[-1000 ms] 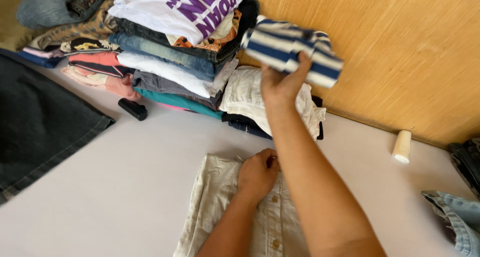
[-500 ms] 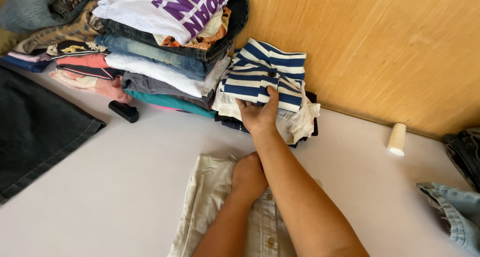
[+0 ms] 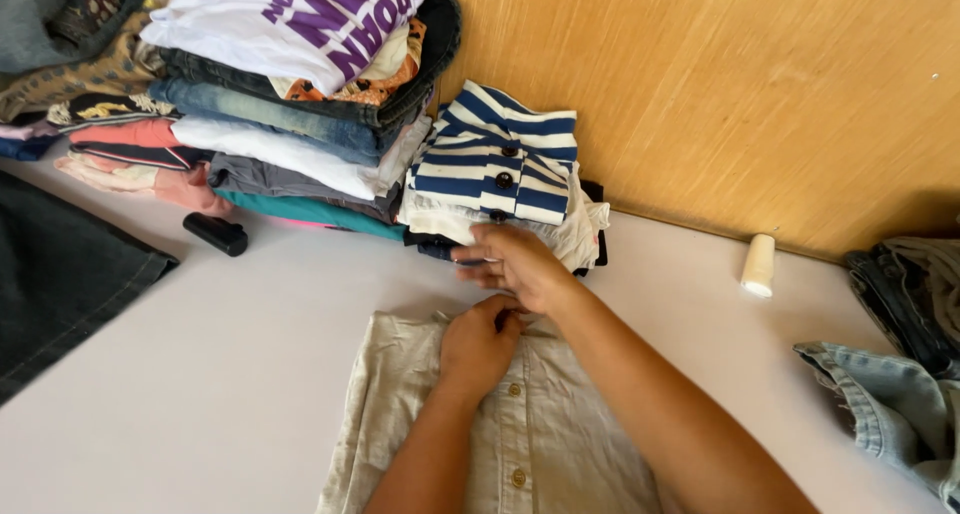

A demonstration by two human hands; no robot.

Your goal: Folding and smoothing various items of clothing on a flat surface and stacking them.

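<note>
I count two hands at the centre of the frame, my left hand (image 3: 478, 342) and my right hand (image 3: 520, 264), over one beige button-up shirt (image 3: 500, 444) at the bottom centre. Along the top I see two stacks of folded clothes: a tall stack (image 3: 290, 104) at upper left and a short stack topped by one blue-and-white striped shirt (image 3: 500, 159) at upper centre. I also count one small black object (image 3: 215, 233) at left, one cream roll (image 3: 759, 265) at right, and one light denim garment (image 3: 890, 414) at lower right.

Lighting: bright, even, diffuse daylight | Shadows: soft, short, under the hands on the beige shirt (image 3: 520, 444) | Glare: none on the white counter (image 3: 200, 374) | Focus: sharp centrally | Edges: slight wide-angle stretch, mild softness
</note>
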